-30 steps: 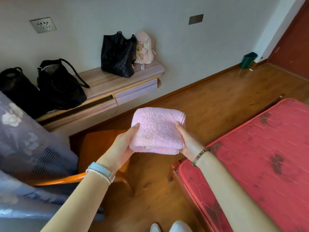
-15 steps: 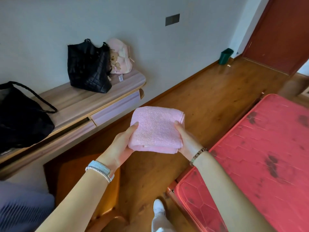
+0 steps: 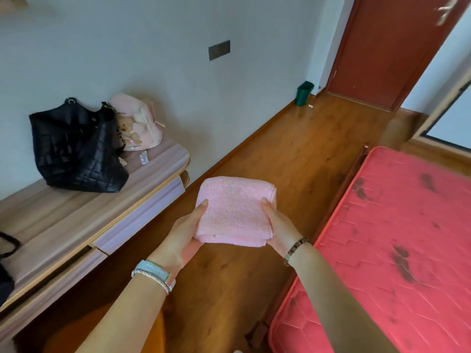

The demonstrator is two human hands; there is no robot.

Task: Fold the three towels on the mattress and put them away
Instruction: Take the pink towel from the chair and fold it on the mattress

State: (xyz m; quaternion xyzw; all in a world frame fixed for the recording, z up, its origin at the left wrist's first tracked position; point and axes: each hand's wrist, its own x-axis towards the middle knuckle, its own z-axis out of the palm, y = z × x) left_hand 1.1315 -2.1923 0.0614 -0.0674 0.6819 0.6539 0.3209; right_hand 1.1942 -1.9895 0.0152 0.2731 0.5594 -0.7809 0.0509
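At the far left edge a dark bag (image 3: 5,263) is cut off by the frame. The wooden table (image 3: 76,225) runs along the wall, with a pale drawer front (image 3: 142,215) under its top; what the drawer holds is hidden. On the table stands a black quilted bag (image 3: 76,149), slumped, and nothing of its contents shows. Just beside it, against the wall, leans a pink backpack (image 3: 137,121), zipped, with a small bear charm hanging at its front. A small clear wrapper (image 3: 144,157) lies on the table in front of the backpack.

In the middle, above the wooden floor (image 3: 293,154), the hands hold the folded pink towel (image 3: 234,210) between them – it is in the air, between table and mattress, touching neither. The left hand (image 3: 183,233) grips the towel's left edge, thumb on top and fingers underneath; its wrist bears a pale blue band (image 3: 153,273). The right hand (image 3: 277,225) grips the right edge the same way, with a bead bracelet (image 3: 295,248) on its wrist.

Farther back a green bin (image 3: 303,93) stands on the floor against the wall, near the red-brown door (image 3: 390,47); its inside cannot be seen. At the right lies the red mattress (image 3: 395,250), marked with dark stains.
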